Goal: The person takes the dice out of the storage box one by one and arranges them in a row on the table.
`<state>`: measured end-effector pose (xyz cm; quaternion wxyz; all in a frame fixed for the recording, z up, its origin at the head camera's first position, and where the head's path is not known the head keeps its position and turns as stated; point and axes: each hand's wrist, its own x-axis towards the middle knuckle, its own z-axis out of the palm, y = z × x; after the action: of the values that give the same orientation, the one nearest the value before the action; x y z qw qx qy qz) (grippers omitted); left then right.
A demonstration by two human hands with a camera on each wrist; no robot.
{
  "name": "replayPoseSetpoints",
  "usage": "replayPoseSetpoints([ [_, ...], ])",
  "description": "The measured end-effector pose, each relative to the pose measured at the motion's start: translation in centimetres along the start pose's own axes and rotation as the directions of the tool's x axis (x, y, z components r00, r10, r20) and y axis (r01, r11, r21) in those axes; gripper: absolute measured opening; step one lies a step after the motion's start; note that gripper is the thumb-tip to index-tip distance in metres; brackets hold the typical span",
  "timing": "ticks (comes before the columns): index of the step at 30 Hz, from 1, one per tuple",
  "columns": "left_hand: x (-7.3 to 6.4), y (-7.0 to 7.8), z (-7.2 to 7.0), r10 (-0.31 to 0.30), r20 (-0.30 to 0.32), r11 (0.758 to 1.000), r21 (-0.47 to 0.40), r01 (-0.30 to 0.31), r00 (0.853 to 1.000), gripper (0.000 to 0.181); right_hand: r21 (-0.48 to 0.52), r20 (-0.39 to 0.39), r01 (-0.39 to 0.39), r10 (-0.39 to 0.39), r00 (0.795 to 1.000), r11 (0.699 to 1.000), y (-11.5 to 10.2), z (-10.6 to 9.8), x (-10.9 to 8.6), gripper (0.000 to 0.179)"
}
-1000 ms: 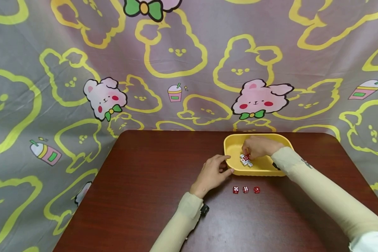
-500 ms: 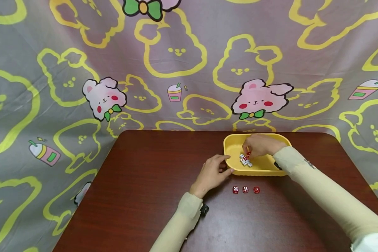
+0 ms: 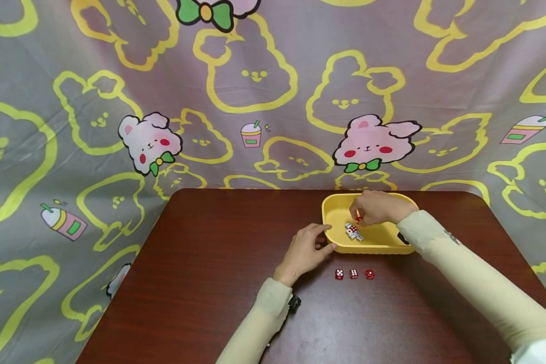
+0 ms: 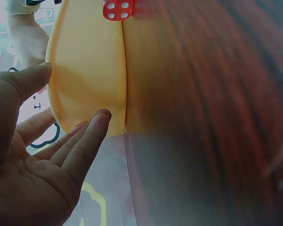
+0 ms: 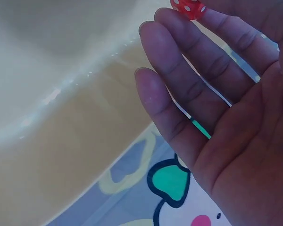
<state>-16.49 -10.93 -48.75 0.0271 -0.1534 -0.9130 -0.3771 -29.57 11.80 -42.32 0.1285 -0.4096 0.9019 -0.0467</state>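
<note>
My right hand (image 3: 381,206) is over the inside of a yellow plastic tub (image 3: 373,249), pinching a red die (image 3: 358,220) with white pips. The same held die (image 5: 188,8) shows at the top of the right wrist view, between thumb and fingertips. Just below it on the tub floor lies a small cluster of white dice (image 3: 351,235), with a red die (image 3: 354,229) among them. My left hand (image 3: 306,250) rests its thumb and fingers against the tub's left end, fingers loosely spread. In the left wrist view its fingertips meet the tub wall (image 4: 89,70).
In front of the tub, three red dice stand in a row on the dark wood table (image 3: 218,263): a left one (image 3: 339,274), a middle one (image 3: 353,273) and a right one (image 3: 369,273). A cartoon-printed cloth (image 3: 255,91) hangs behind the table.
The right hand has risen slightly from the cluster with the pinched red die, which now shows apart from the others. The left hand stays at the tub's end.
</note>
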Motion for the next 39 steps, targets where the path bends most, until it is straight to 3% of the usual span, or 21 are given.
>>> replayPoseSetpoints([
  [16,0.0,-0.1,0.0,0.004,0.004,1.000,-0.016,-0.004,1.000,0.052,-0.017,-0.061,0.004,-0.005,0.998,1.000,-1.9,-1.5,-1.7,0.012],
  [24,0.0,-0.1,0.0,-0.001,0.009,1.000,-0.022,0.001,1.000,0.052,0.007,-0.021,-0.027,0.027,0.999,1.000,-3.4,-2.0,-2.9,0.010],
  [39,-0.1,0.0,-0.1,0.001,0.005,1.000,-0.017,0.000,1.000,0.051,-0.049,-0.149,0.054,-0.061,0.987,0.997,-5.0,-1.9,-5.7,0.013],
])
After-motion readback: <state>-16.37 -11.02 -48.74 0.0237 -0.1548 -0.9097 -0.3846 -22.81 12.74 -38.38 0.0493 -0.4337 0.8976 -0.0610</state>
